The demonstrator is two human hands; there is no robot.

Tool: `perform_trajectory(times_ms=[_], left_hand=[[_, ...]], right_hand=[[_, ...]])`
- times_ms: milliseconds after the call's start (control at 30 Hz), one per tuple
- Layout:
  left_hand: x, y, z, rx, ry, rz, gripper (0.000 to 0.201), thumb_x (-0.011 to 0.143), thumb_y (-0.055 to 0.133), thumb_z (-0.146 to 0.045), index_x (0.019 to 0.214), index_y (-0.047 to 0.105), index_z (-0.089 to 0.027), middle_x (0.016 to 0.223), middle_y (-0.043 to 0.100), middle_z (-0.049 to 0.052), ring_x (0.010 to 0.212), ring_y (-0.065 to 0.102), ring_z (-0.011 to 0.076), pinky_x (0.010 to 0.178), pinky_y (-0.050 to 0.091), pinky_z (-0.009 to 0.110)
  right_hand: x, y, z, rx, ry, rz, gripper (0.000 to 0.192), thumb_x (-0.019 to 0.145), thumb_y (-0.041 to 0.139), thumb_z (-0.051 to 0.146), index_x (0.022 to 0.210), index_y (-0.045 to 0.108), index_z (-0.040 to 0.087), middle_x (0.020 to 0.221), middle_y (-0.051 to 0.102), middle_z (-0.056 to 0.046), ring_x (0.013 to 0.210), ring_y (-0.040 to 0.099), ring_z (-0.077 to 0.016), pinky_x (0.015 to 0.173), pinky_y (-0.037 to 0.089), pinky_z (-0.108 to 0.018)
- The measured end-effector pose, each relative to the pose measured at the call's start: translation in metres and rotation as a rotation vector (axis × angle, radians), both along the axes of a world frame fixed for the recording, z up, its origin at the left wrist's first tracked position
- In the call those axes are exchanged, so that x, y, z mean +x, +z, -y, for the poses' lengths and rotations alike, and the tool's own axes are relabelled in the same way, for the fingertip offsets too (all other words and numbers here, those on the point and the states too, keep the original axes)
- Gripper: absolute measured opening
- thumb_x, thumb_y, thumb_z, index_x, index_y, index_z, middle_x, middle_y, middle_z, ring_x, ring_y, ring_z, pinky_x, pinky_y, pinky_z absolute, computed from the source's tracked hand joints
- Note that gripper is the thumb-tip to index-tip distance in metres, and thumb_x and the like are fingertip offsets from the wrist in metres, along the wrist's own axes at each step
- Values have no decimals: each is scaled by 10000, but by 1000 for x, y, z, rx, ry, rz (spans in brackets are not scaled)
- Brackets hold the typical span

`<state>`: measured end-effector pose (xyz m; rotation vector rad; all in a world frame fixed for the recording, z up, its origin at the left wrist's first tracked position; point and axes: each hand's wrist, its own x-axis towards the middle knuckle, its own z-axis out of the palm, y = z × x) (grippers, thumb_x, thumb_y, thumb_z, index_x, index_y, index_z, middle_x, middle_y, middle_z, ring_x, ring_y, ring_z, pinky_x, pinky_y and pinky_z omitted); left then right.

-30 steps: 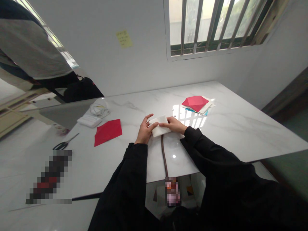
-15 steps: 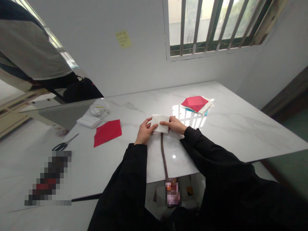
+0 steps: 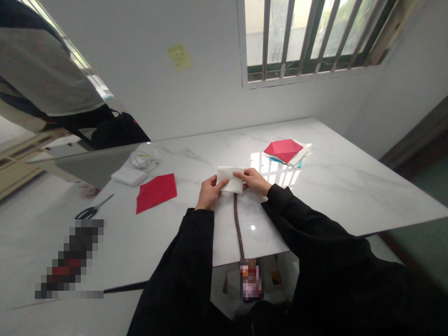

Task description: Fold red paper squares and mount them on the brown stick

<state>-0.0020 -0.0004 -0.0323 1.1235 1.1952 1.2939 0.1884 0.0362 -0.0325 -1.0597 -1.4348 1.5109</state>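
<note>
Between my two hands is a folded piece of cream paper [image 3: 231,183], roughly rectangular, held up over the middle of the table. My left hand [image 3: 209,191] grips its left side, thumb lying across the front and fingers behind. At the right side my right hand [image 3: 256,180] pinches the paper, its thumb near the upper middle; the fingers behind are partly hidden. Below the paper a thin brown cord [image 3: 238,224] runs down to the table's front edge. A flat red sheet of paper [image 3: 157,192] lies to the left of my left hand.
A stack of folded papers, red on top [image 3: 284,150], lies at the back right of the marble-patterned table [image 3: 336,186]. Scissors [image 3: 94,208], a white box [image 3: 129,177] and a coiled white cable [image 3: 143,159] are at left. A person [image 3: 52,70] is beyond the table's left end.
The cream paper has shifted slightly left and now shows a plainer face; the diagonal fold lines seen before are no longer visible. My thumbs have moved slightly on it.
</note>
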Motion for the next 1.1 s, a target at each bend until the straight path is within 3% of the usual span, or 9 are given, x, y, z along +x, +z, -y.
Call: perform_trajectory(times_ms=[267,533,633,867,1000,1100], left_hand=[[-1,0,-1,-15,38,7,604,609,953,-510,1055,771,-146,1036,804,99,869,727,252,729,571,319],[1,5,2,-22,37,27,596,588,966,-480,1030,755,-141,991,795,84,829,711,230,724,559,316],[3,7,3,-24,26,36,583,578,970,-455,1013,746,-138,966,794,72,818,704,212,740,560,307],[5,14,6,-18,-9,111,609,618,955,-499,1054,719,-144,950,773,65,812,693,187,747,565,291],[6,16,8,-36,-114,149,636,658,948,-471,1155,712,-154,1043,769,87,870,709,191,802,572,303],[6,12,7,-31,-81,121,615,608,977,-392,1116,732,-148,1017,772,77,870,707,187,796,562,290]], right_hand=[[-1,-2,-1,30,-34,-28,480,869,774,594,774,686,132,657,616,2,597,557,-113,530,466,-214],[-1,-4,0,58,1,-30,310,886,800,404,883,751,98,738,702,-32,574,565,-93,521,464,-202],[-1,-4,0,77,-1,7,284,857,834,372,846,753,100,721,712,-38,547,562,-94,494,452,-202],[-2,-5,-2,76,-61,13,268,855,830,364,801,743,116,671,686,-15,532,547,-97,490,451,-210],[-2,-3,-2,40,-117,-45,257,866,817,364,864,747,116,746,717,-32,585,590,-106,521,486,-208],[-2,1,0,-9,-152,-89,228,871,808,338,887,746,119,830,751,-65,663,647,-126,557,522,-208]])
